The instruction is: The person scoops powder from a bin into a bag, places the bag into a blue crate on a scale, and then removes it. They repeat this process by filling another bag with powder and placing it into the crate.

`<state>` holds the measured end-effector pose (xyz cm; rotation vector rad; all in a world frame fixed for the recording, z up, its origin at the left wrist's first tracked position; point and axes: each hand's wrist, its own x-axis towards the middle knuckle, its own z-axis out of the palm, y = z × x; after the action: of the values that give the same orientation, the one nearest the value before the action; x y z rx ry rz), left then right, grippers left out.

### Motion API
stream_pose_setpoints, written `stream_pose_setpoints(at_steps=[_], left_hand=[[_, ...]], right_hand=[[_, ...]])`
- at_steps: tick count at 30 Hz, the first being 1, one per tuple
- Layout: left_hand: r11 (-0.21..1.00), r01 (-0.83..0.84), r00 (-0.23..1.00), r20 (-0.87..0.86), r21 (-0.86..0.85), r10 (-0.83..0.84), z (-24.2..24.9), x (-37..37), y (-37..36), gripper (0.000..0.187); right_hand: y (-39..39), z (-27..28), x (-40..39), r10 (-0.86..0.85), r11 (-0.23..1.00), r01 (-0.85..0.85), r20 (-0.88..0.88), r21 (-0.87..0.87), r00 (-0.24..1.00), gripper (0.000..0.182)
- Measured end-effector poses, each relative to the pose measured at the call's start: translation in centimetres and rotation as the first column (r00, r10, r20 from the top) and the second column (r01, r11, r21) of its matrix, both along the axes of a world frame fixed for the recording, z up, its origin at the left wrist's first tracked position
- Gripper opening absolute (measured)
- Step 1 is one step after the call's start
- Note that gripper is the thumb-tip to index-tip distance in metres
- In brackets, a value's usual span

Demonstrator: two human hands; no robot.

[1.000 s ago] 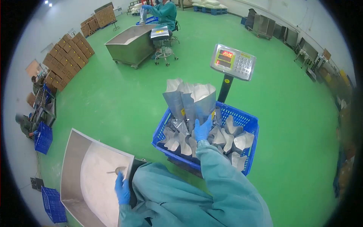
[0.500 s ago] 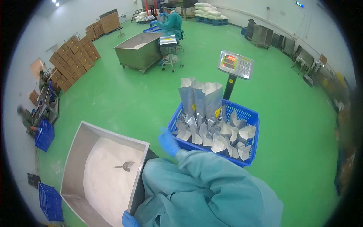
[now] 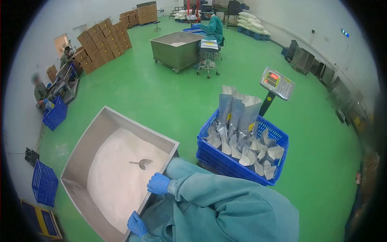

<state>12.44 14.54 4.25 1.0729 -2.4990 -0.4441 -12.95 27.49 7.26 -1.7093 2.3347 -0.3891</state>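
My left hand (image 3: 137, 224), in a blue glove, grips the near rim of a steel bin (image 3: 100, 121) filled with white powder (image 3: 117, 177). Higher on the same rim, my gloved right hand (image 3: 158, 183) rests with loosely curled fingers and holds nothing. A metal scoop (image 3: 142, 163) lies on the powder just beyond my right hand. To the right stands a blue crate (image 3: 225, 163) full of silver pouches (image 3: 238, 113), some upright at its back. A scale display (image 3: 277, 83) on a post rises behind the crate.
A seated person in teal (image 3: 212, 28) works at a second steel bin (image 3: 175, 50) far ahead. Cardboard boxes (image 3: 102, 38) are stacked at the left wall, where another person (image 3: 40, 90) stands. Blue crates (image 3: 44, 183) sit at my left. Green floor lies between.
My right hand left the upright pouches in the crate and swung left to the bin's rim. The view turned left, and my left hand slid down along the rim.
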Motion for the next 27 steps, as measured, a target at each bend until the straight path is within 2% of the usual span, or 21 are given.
stream_pose_setpoints(at_steps=[1,2,3,5,6,7,8,9,10,11,12,13,14,15,16,17,18,19,21,24,27], left_hand=[[1.000,0.001,1.000,-0.001,0.007,-0.001,-0.2,0.1,-0.2,0.036],[1.000,-0.002,1.000,0.005,0.009,0.001,-0.3,0.1,-0.3,0.036],[1.000,0.008,1.000,-0.024,-0.025,-0.008,-0.2,0.1,-0.2,0.035],[0.998,0.011,0.999,-0.043,-0.054,-0.013,-0.2,0.6,-0.2,0.035],[0.999,0.007,1.000,-0.015,-0.033,-0.008,-0.3,0.7,-0.3,0.034],[1.000,0.004,1.000,0.007,-0.010,-0.004,-0.5,0.5,-0.4,0.033],[1.000,-0.001,1.000,0.007,-0.002,0.001,-0.4,0.2,-0.3,0.033],[1.000,-0.004,1.000,0.019,-0.020,0.005,-0.2,0.1,-0.1,0.032],[0.999,-0.021,0.999,0.030,-0.042,0.022,-0.1,0.0,0.0,0.030],[0.997,-0.072,0.997,0.028,-0.036,0.073,-0.2,-0.2,0.3,0.030],[0.993,-0.047,0.996,0.075,-0.105,0.056,-0.1,-0.3,0.6,0.029],[0.983,-0.033,0.990,0.126,-0.178,0.056,0.1,-0.3,0.6,0.027],[0.983,-0.045,0.990,0.123,-0.176,0.067,0.2,-0.7,0.6,0.026],[0.983,-0.053,0.990,0.122,-0.173,0.075,0.5,-0.7,0.5,0.026],[0.974,-0.138,0.981,0.113,-0.178,0.159,0.8,-0.8,0.4,0.026],[0.981,-0.140,0.979,0.130,-0.133,0.158,1.1,-1.1,0.3,0.027],[0.988,-0.133,0.979,0.147,-0.081,0.144,1.3,-1.2,0.7,0.027],[0.981,-0.181,0.972,0.139,-0.076,0.190,1.7,-1.3,0.8,0.027],[0.984,-0.174,0.978,0.121,0.026,0.170,2.4,-1.6,0.8,0.029],[0.979,-0.204,0.973,0.116,0.010,0.201,1.7,-1.5,0.7,0.029],[0.978,-0.208,0.964,0.165,-0.016,0.208,1.4,-1.8,0.7,0.029]], right_hand=[[0.6,-1.1,-1.2,-0.001,1.000,0.001,0.003,0.004,1.000,0.032],[1.3,-3.1,-3.0,0.051,0.963,-0.045,0.016,-0.264,0.999,0.031],[2.2,-4.1,-4.2,0.107,0.854,-0.082,0.019,-0.513,0.994,0.032],[6.7,-0.4,-8.7,-0.092,0.903,0.209,0.307,-0.374,0.947,0.035],[9.3,0.2,-11.9,-0.249,0.871,0.337,0.270,-0.357,0.930,0.027],[11.8,4.8,-15.0,-0.466,0.861,0.497,0.229,-0.102,0.855,0.019],[15.9,4.0,-20.1,-0.318,0.945,0.323,-0.339,-0.044,0.885,0.018],[20.2,6.0,-22.9,-0.453,0.884,0.455,-0.448,-0.111,0.771,0.014],[24.6,4.4,-28.5,-0.670,0.679,0.726,-0.493,-0.106,0.554,0.017],[29.1,6.7,-30.5,-0.842,0.537,0.780,-0.263,-0.321,0.471,0.016],[32.3,9.7,-32.3,-0.876,0.428,0.883,-0.330,-0.191,0.353,0.018],[33.7,13.9,-31.6,-0.948,0.298,0.897,-0.209,-0.326,0.239,0.018],[42.2,7.1,-39.5,-0.843,0.505,0.655,-0.483,-0.562,0.236,0.018],[42.1,11.2,-39.1,-0.896,0.384,0.872,-0.349,-0.302,0.274,0.014],[46.5,8.7,-43.6,-0.839,0.435,0.879,-0.443,-0.197,0.316,0.014],[47.2,6.6,-44.6,-0.796,0.464,0.871,-0.507,-0.158,0.332,0.011],[46.4,9.0,-43.0,-0.843,0.379,0.924,-0.393,0.050,0.367,0.014],[47.0,8.5,-43.3,-0.839,0.337,0.932,-0.406,0.133,0.361,0.014],[47.6,6.4,-44.4,-0.815,0.268,0.938,-0.466,0.222,0.343,0.014],[47.7,4.0,-45.3,-0.791,0.163,0.947,-0.537,0.277,0.293,0.014],[47.6,1.9,-45.2,-0.765,0.109,0.950,-0.586,0.293,0.269,0.014]])
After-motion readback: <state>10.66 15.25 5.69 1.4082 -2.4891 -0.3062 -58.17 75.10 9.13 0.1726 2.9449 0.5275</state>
